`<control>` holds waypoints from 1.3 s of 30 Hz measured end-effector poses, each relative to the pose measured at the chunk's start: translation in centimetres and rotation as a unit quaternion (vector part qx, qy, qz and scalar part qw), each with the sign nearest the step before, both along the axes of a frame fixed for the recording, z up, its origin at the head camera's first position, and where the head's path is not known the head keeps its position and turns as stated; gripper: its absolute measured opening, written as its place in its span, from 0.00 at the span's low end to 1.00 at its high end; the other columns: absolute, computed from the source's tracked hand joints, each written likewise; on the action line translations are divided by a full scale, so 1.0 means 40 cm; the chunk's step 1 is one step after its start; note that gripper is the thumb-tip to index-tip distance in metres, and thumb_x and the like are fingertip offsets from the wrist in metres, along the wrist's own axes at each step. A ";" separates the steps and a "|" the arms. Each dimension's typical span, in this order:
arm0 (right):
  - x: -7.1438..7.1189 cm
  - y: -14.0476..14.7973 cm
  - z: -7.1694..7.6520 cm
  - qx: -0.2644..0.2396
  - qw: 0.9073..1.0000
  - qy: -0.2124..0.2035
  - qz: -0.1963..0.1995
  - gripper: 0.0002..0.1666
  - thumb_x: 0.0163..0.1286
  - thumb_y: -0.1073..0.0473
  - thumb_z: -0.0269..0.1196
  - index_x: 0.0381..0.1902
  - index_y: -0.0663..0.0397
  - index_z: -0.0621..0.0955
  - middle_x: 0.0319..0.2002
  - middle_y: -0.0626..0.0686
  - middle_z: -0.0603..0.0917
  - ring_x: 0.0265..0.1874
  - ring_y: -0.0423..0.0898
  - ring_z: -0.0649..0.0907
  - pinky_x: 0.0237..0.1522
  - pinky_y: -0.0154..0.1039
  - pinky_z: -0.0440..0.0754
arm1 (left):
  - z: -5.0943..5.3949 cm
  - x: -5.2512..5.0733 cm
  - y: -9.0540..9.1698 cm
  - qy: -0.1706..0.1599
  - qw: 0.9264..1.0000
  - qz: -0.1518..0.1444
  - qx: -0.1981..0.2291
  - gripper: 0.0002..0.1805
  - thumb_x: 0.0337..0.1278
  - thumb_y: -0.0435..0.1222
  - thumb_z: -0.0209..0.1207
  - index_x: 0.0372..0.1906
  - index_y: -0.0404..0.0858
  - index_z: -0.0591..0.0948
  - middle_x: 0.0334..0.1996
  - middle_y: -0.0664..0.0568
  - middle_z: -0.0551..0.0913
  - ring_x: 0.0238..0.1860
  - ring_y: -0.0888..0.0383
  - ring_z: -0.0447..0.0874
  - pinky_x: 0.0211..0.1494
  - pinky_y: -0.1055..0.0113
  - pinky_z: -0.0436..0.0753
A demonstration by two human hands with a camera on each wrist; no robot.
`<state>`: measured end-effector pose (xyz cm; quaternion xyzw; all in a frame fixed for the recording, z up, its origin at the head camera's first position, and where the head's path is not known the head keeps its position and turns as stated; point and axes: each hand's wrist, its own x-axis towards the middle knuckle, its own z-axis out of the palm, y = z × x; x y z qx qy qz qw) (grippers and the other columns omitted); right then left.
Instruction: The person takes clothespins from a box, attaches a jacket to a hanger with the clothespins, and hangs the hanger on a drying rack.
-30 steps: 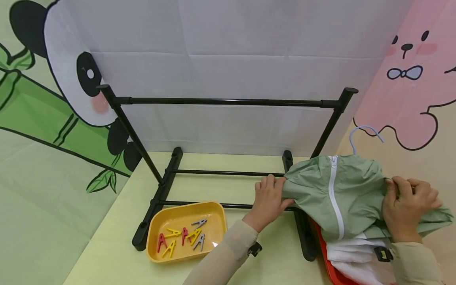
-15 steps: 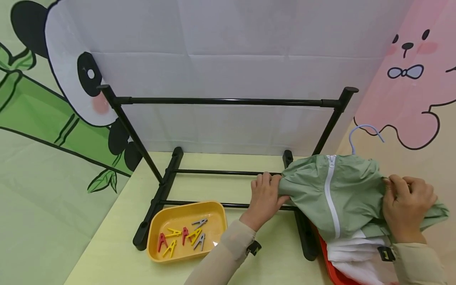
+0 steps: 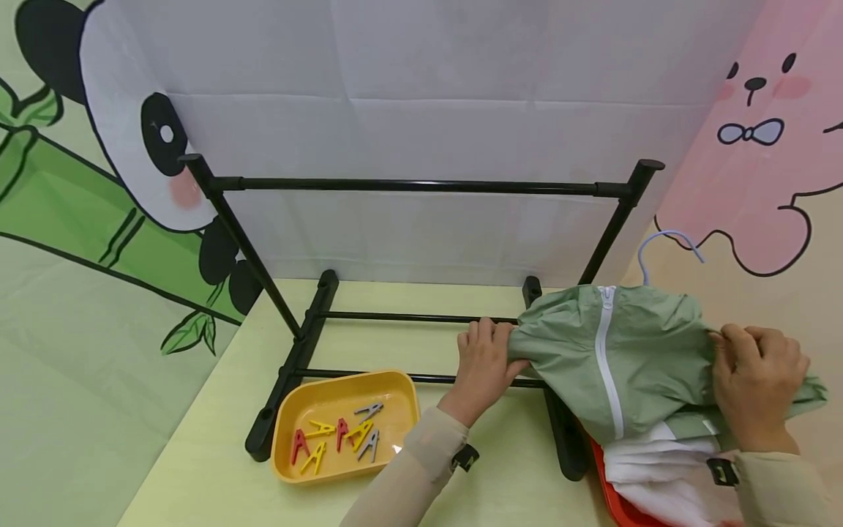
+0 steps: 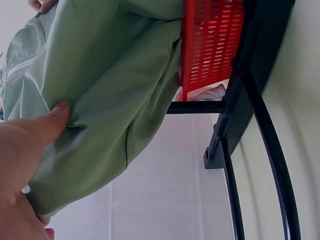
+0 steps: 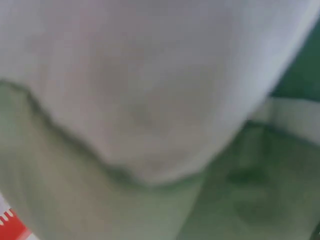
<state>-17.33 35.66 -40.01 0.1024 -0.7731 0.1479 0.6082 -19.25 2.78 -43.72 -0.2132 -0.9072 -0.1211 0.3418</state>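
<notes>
A green jacket (image 3: 648,351) with a white zipper is on a light-blue hanger (image 3: 643,256), whose hook sticks up above the collar. My left hand (image 3: 482,369) grips the jacket's left edge; in the left wrist view its thumb lies on the green cloth (image 4: 100,100). At the jacket's right side, my right hand (image 3: 757,384) pinches the fabric between thumb and curled fingers. Blurred pale and green cloth (image 5: 150,100) fills most of the right wrist view, where the hand cannot be made out.
A black rack (image 3: 408,186) stands behind my hands. Left of my left forearm, a yellow tray (image 3: 283,468) holds several red, yellow and grey clips. Under the jacket, a red basket (image 3: 609,483) contains folded white cloth (image 3: 658,468).
Both hands keep their grip on the jacket. My left hand has moved slightly left with its edge, and the hanger's hook has shifted a little left too.
</notes>
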 end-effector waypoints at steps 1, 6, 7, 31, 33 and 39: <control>0.000 0.005 -0.002 0.002 1.000 -0.005 0.001 0.28 0.79 0.45 0.50 0.34 0.68 0.75 0.31 0.72 0.73 0.29 0.75 0.69 0.31 0.67 0.56 | 0.000 0.000 -0.001 0.000 1.000 0.001 0.000 0.31 0.50 0.58 0.68 0.49 0.42 0.72 0.36 0.52 0.65 0.34 0.56 0.58 0.38 0.63 0.55; -0.002 0.015 -0.008 -0.013 1.000 -0.002 -0.007 0.35 0.75 0.37 0.51 0.34 0.69 0.75 0.31 0.72 0.73 0.29 0.77 0.69 0.33 0.70 0.56 | -0.001 0.001 -0.004 -0.009 1.000 0.006 -0.003 0.31 0.50 0.59 0.68 0.50 0.42 0.72 0.36 0.52 0.65 0.34 0.56 0.58 0.38 0.63 0.55; -0.003 0.015 -0.009 -0.017 1.000 0.000 -0.009 0.36 0.75 0.36 0.51 0.34 0.68 0.75 0.32 0.72 0.73 0.29 0.77 0.69 0.33 0.71 0.55 | -0.001 0.002 -0.005 -0.011 1.000 0.007 -0.004 0.31 0.50 0.59 0.68 0.50 0.43 0.72 0.36 0.52 0.65 0.34 0.56 0.58 0.38 0.63 0.55; -0.001 0.021 -0.032 -0.106 0.992 -0.051 -0.036 0.47 0.68 0.26 0.51 0.39 0.72 0.77 0.38 0.77 0.72 0.38 0.81 0.63 0.50 0.67 0.45 | -0.006 0.015 -0.013 -0.019 1.000 0.012 -0.012 0.34 0.51 0.61 0.66 0.54 0.43 0.73 0.37 0.52 0.65 0.35 0.55 0.58 0.38 0.62 0.55; 0.000 0.020 -0.033 -0.115 0.991 -0.062 -0.032 0.47 0.68 0.26 0.52 0.40 0.72 0.76 0.39 0.77 0.71 0.39 0.80 0.63 0.50 0.68 0.45 | -0.006 0.017 -0.014 -0.017 1.000 0.011 -0.008 0.34 0.51 0.60 0.67 0.54 0.43 0.73 0.37 0.52 0.65 0.35 0.55 0.58 0.38 0.62 0.55; 0.002 0.007 -0.027 -0.148 0.986 -0.068 -0.020 0.48 0.66 0.25 0.52 0.40 0.73 0.76 0.39 0.76 0.69 0.43 0.57 0.67 0.51 0.68 0.45 | -0.008 0.018 -0.017 -0.006 1.000 -0.003 0.004 0.35 0.50 0.59 0.68 0.55 0.41 0.72 0.37 0.51 0.65 0.35 0.55 0.59 0.38 0.62 0.56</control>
